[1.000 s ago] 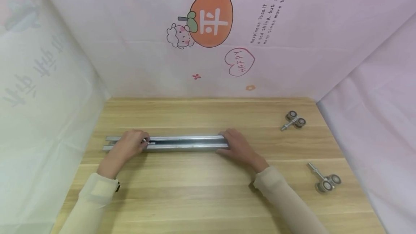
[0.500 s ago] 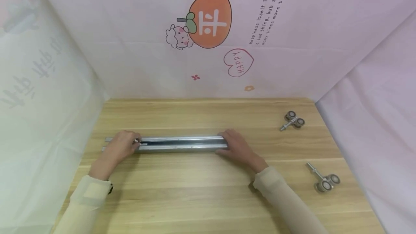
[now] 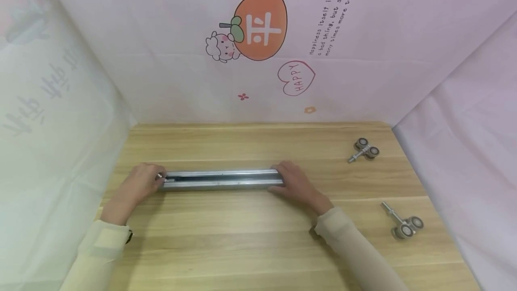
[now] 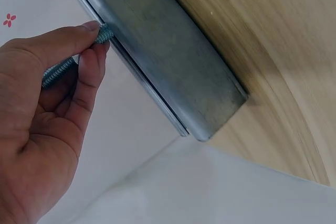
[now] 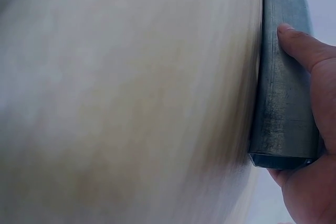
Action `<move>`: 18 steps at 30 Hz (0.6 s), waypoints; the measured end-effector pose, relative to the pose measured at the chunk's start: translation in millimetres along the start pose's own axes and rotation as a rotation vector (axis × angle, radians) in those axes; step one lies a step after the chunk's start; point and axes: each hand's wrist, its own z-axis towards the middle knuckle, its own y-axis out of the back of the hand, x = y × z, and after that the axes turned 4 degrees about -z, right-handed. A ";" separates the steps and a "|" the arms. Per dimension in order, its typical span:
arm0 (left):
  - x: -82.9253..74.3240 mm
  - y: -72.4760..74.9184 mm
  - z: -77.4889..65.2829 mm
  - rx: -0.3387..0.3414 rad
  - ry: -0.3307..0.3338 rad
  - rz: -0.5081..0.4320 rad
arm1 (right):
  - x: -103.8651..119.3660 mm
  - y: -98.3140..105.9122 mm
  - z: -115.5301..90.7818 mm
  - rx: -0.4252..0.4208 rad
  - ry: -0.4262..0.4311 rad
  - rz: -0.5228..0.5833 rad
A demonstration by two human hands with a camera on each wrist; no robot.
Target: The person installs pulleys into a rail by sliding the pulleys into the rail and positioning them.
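Observation:
A galvanized metal track rail (image 3: 220,186) lies lengthwise on the table, its long slot facing up. At the rail's left part, my left hand (image 3: 139,183) pinches a threaded bolt (image 4: 105,34) between thumb and fingers. The bolt stands out of the slot; whatever it joins inside the rail is mostly hidden, though a small metal piece (image 3: 169,179) shows in the slot beside the fingers. My right hand (image 3: 296,185) grips the rail's right end, with the thumb (image 5: 299,45) along one side wall and the other fingers largely out of sight.
Two roller hangers with paired wheels and threaded bolts lie on the wooden table (image 3: 242,246) at the right: one roller hanger (image 3: 364,149) farther back, another roller hanger (image 3: 405,227) nearer. Printed white cloth (image 3: 181,89) walls in the table's back and sides.
My left hand has slid leftward along the rail with the bolt, toward the rail's left end. My right hand and the rail have stayed in place.

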 end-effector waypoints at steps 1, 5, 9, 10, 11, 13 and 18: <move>1.6 0.7 -0.8 0.000 0.005 -0.001 | -0.5 -1.1 0.1 0.002 -0.003 0.000; 8.3 3.4 -5.2 0.010 0.034 -0.015 | -1.3 -2.3 0.5 0.003 -0.009 -0.002; 14.7 5.3 -9.2 0.026 0.060 -0.034 | -0.8 -1.5 0.6 0.005 -0.002 0.000; 16.1 6.0 -9.8 0.029 0.064 -0.034 | -0.9 -1.6 0.6 0.007 -0.001 -0.002; 17.4 6.5 -10.3 0.030 0.066 -0.034 | -1.0 -1.8 0.5 0.007 0.000 -0.002; 19.1 8.5 -11.4 0.029 0.072 -0.034 | -1.3 -2.2 0.3 0.006 0.003 -0.005; 24.5 12.4 -13.6 0.018 0.066 -0.018 | -2.4 -2.8 0.4 -0.008 0.009 -0.005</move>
